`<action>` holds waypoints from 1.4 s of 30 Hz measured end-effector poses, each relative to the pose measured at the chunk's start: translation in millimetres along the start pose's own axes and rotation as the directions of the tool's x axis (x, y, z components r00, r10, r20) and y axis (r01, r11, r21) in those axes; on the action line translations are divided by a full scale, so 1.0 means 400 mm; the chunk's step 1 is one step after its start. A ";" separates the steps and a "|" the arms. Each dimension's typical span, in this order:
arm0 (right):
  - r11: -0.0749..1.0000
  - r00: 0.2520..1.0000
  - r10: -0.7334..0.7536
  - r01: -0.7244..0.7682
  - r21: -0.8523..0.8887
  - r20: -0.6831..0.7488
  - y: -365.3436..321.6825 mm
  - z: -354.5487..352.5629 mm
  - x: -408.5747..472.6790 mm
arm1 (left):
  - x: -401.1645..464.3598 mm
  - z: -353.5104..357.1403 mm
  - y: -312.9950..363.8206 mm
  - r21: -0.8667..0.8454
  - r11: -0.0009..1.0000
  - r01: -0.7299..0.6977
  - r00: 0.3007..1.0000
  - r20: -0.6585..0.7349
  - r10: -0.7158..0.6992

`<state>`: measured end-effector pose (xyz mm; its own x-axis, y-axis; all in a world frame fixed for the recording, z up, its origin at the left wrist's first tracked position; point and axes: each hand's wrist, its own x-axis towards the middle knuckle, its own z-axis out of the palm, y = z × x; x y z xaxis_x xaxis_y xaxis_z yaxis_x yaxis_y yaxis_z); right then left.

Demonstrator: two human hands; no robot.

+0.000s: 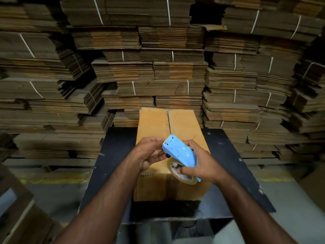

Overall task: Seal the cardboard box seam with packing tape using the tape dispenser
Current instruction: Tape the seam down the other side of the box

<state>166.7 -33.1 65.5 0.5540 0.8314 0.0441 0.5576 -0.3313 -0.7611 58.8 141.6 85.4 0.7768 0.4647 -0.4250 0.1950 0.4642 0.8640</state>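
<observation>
The right hand [202, 164] gripped the light blue plastic tape dispenser [181, 154] above the near end of the brown cardboard box [154, 124] (seam untaped), while the left hand [149, 154] curled its fingers at the toothed end, likely hunting the tape's loose end.

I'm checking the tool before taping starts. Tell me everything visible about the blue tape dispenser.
The tape dispenser has a glossy light-blue shell, scuffed with dark specks, and a serrated cutting edge at its upper left tip. A roll of clear tape sits at its lower end. It is held tilted above the cardboard box, not touching it. The right hand grips its body; the left hand has its fingers at the toothed end.
</observation>
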 end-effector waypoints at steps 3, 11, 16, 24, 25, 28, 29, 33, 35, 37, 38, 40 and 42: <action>1.000 0.999 -0.006 0.006 -0.007 -0.040 -0.001 -0.012 -0.004 | 0.018 0.009 0.010 0.068 0.997 -0.035 0.999 -0.008 0.035; 0.993 0.990 0.058 -0.045 0.106 -0.128 0.050 -0.059 -0.003 | 0.040 0.069 0.070 0.177 0.980 -0.095 0.995 -0.027 0.101; 0.774 0.998 0.049 -0.064 0.631 0.041 0.095 -0.066 -0.007 | 0.033 0.119 0.082 0.156 0.984 -0.083 0.996 -0.006 0.085; 0.712 0.995 0.039 -0.088 0.696 0.087 0.136 -0.085 -0.003 | 0.030 0.167 0.068 0.201 0.977 -0.070 0.995 -0.057 0.083; 0.726 0.995 0.035 -0.091 0.682 0.095 0.138 -0.090 -0.003 | 0.029 0.170 0.065 0.218 0.973 -0.070 0.995 -0.060 0.085; 0.768 0.994 0.009 -0.079 0.636 0.111 0.137 -0.099 -0.003 | 0.026 0.175 0.058 0.256 0.965 -0.050 0.995 -0.066 0.069; 0.789 0.994 0.004 -0.070 0.610 0.109 0.136 -0.102 -0.003 | 0.026 0.177 0.056 0.250 0.967 -0.041 0.995 -0.073 0.062; 0.893 0.993 -0.049 -0.006 0.450 0.110 0.136 -0.120 0.000 | 0.025 0.172 0.044 0.255 0.965 -0.067 0.985 -0.138 0.105; 0.962 0.994 -0.059 0.033 0.271 0.087 0.132 -0.148 0.008 | 0.023 0.161 0.039 0.312 0.939 -0.147 0.969 -0.146 0.200; 0.993 0.994 -0.088 0.082 0.089 0.068 0.128 -0.186 0.021 | 0.015 0.152 0.033 0.348 0.911 -0.224 0.948 -0.138 0.286; 0.993 0.990 -0.117 0.117 0.001 0.075 0.121 -0.204 0.029 | 0.011 0.150 0.031 0.358 0.900 -0.250 0.938 -0.141 0.316; 0.972 0.980 -0.167 0.182 -0.149 0.110 0.113 -0.229 0.049 | 0.007 0.148 0.027 0.363 0.891 -0.272 0.922 -0.166 0.349; 0.944 0.970 -0.197 0.227 -0.238 0.142 0.109 -0.243 0.067 | 0.008 0.138 0.023 0.342 0.896 -0.283 0.907 -0.210 0.366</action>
<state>265.9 -68.7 96.2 0.3396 0.9351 0.1013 0.7993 -0.2302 -0.5551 96.2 105.7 106.9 0.6501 0.7494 -0.1254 0.1599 0.0264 0.9868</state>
